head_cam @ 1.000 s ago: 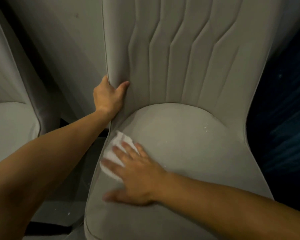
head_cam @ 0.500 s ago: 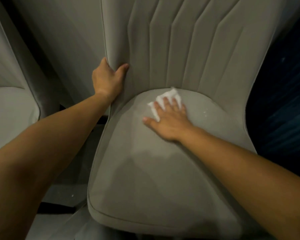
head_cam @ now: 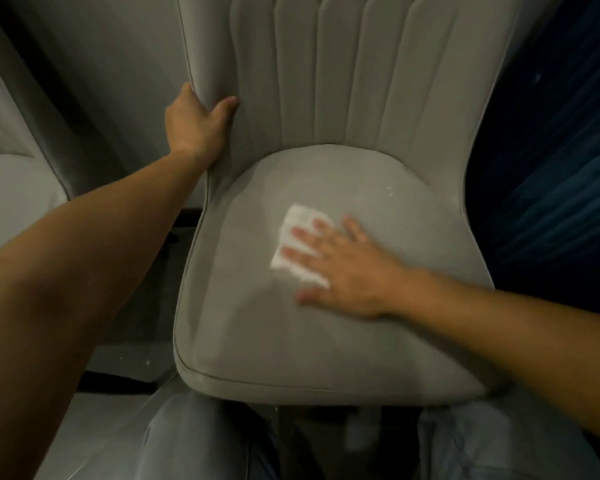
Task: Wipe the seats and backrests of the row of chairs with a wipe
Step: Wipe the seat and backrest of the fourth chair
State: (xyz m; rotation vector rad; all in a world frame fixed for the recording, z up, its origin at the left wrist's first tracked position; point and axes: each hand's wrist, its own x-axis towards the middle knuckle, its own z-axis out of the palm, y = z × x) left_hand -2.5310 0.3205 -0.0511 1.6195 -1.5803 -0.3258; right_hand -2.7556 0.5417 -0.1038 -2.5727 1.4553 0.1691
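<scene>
A grey upholstered chair fills the view, with a rounded seat [head_cam: 250, 327] and a ribbed backrest [head_cam: 354, 74]. My right hand [head_cam: 347, 268] lies flat with spread fingers on a white wipe [head_cam: 297, 225] and presses it onto the middle of the seat. My left hand [head_cam: 196, 124] grips the left edge of the backrest, thumb in front and fingers hidden behind it. A few white specks [head_cam: 390, 190] lie near the seat's back right corner.
A second grey chair [head_cam: 11, 199] stands to the left, with a dark gap and pale floor [head_cam: 94, 427] between them. Dark blue fabric [head_cam: 551, 150] hangs on the right. My knees in light trousers [head_cam: 201, 441] are under the seat's front edge.
My right hand slid the wipe from the front left of the seat up to the back, then back to the middle. The left hand kept its grip on the backrest edge.
</scene>
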